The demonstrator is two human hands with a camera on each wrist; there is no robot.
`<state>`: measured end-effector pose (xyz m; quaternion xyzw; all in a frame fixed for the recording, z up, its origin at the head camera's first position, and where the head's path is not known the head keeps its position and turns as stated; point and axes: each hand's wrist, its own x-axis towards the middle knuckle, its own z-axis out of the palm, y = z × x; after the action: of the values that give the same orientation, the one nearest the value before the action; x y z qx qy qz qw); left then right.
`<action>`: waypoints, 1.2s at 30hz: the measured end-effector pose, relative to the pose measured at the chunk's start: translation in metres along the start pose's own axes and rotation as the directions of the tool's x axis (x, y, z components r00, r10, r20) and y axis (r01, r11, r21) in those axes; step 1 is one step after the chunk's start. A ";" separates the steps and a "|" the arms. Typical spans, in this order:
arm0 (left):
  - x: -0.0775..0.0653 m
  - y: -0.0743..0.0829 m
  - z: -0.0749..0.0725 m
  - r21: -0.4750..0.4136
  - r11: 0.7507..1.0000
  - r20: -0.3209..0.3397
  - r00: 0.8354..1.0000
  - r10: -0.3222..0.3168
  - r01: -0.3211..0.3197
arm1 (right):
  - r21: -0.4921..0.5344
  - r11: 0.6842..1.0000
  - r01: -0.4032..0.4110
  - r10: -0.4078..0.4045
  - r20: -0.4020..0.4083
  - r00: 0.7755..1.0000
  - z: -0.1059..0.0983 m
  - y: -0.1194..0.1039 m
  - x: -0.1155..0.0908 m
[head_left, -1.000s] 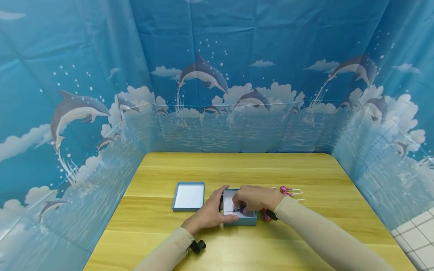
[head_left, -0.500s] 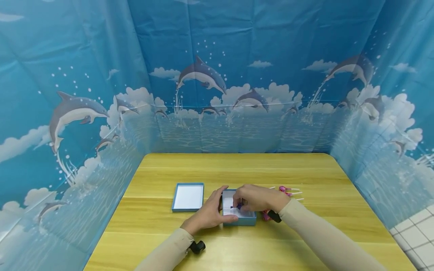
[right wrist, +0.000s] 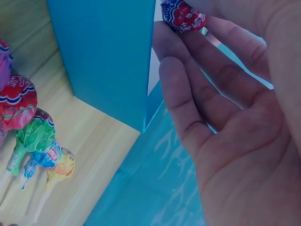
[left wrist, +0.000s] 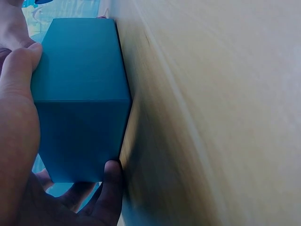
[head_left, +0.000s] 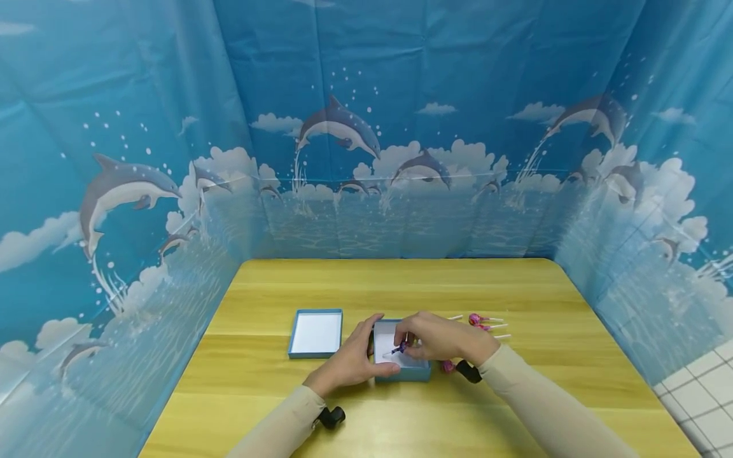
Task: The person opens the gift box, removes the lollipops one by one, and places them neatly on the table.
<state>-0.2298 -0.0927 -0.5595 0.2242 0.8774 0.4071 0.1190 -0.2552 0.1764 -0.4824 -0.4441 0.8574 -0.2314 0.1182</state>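
My left hand (head_left: pixel 356 357) grips the left end of a blue box (head_left: pixel 413 374) with a white inside. In the left wrist view the thumb (left wrist: pixel 21 66) lies along one side of the box and the other fingers reach round the opposite one. Over the box's opening, my right hand (head_left: pixel 443 337) pinches a lollipop (head_left: pixel 401 347) in a purple and red wrapper, its white stick slanting down to the left. Up close in the right wrist view, the wrapped candy head (right wrist: pixel 187 18) shows between the fingers, partly covered by the thumb side.
Left of the box lies its blue-edged lid (head_left: pixel 315 333), white inside facing up. Several wrapped lollipops (head_left: pixel 475 319) lie on the wooden table (head_left: pixel 401 286) to the right; red, green (right wrist: pixel 37 132), blue and yellow (right wrist: pixel 62 164) wrappers show. A dolphin-print curtain (head_left: pixel 343 222) surrounds the table.
My right hand has shifted slightly to the right, and the lollipop in its fingers has turned so that its stick slants down to the left. The left hand stays on the box.
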 end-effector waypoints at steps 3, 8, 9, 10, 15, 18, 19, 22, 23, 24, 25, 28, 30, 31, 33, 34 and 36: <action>0.001 0.000 0.000 -0.006 1.000 -0.007 1.000 0.007 -0.007 | -0.002 1.000 -0.001 0.001 -0.023 1.000 -0.001 0.001 -0.003; 0.002 0.000 0.000 -0.001 1.000 -0.005 1.000 0.006 -0.006 | -0.018 0.999 0.028 -0.029 -0.062 0.998 -0.001 0.003 -0.009; 0.002 0.001 0.000 0.002 1.000 -0.007 1.000 0.008 -0.008 | -0.020 0.999 0.033 -0.035 -0.071 0.997 -0.001 0.003 -0.011; 0.002 0.002 -0.001 0.006 1.000 -0.009 1.000 0.009 -0.009 | -0.024 0.999 0.036 -0.038 -0.081 0.996 -0.001 0.003 -0.012; 0.001 0.003 -0.001 0.024 1.000 -0.011 1.000 0.018 -0.018 | -0.008 1.000 0.023 -0.023 -0.115 0.993 -0.001 0.004 -0.018; 0.001 0.000 0.000 0.022 1.000 -0.004 1.000 0.011 -0.011 | 0.007 1.000 0.006 -0.006 -0.137 0.991 -0.002 0.004 -0.023; 0.001 0.000 0.000 0.020 1.000 -0.002 1.000 0.007 -0.007 | 0.010 1.000 0.004 -0.003 -0.146 0.989 -0.002 0.004 -0.024; 0.001 0.000 0.001 0.012 1.000 -0.001 1.000 0.005 -0.005 | 0.017 1.000 0.000 0.002 -0.172 0.985 -0.002 0.005 -0.028; 0.000 0.000 0.001 0.012 1.000 -0.001 1.000 0.007 -0.007 | 0.018 1.000 -0.001 0.004 -0.179 0.984 -0.002 0.006 -0.029; 0.000 0.000 0.001 0.014 1.000 -0.001 1.000 0.008 -0.008 | 0.016 1.000 -0.002 0.005 -0.185 0.983 -0.002 0.006 -0.030; 0.000 0.000 0.001 0.014 1.000 -0.001 1.000 0.010 -0.010 | 0.017 1.000 -0.003 0.007 -0.190 0.982 -0.002 0.006 -0.031; 0.001 0.000 0.001 0.012 1.000 -0.007 1.000 0.016 -0.016 | 0.019 1.000 -0.010 0.014 -0.216 0.976 -0.003 0.005 -0.034; 0.001 0.000 0.001 0.010 1.000 -0.015 1.000 0.017 -0.017 | 0.019 1.000 -0.009 0.014 -0.239 0.971 -0.004 0.004 -0.036; 0.001 0.000 0.001 0.005 1.000 -0.018 1.000 0.020 -0.020 | 0.022 1.000 -0.011 0.016 -0.250 0.968 -0.004 0.004 -0.036; 0.001 0.000 0.001 0.001 1.000 -0.023 0.999 0.022 -0.022 | 0.025 1.000 -0.014 0.020 -0.270 0.963 -0.004 0.003 -0.039; 0.001 0.000 0.001 0.001 1.000 -0.024 0.999 0.023 -0.023 | 0.027 1.000 -0.014 0.021 -0.277 0.961 -0.004 0.003 -0.039; 0.001 -0.001 0.002 0.001 1.000 -0.021 1.000 0.020 -0.020 | 0.028 1.000 -0.014 0.022 -0.288 0.957 -0.003 0.002 -0.041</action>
<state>-0.2302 -0.0920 -0.5616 0.2286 0.8765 0.4103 0.1055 -0.2342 0.2116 -0.4814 -0.3963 0.8665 -0.3036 -0.0003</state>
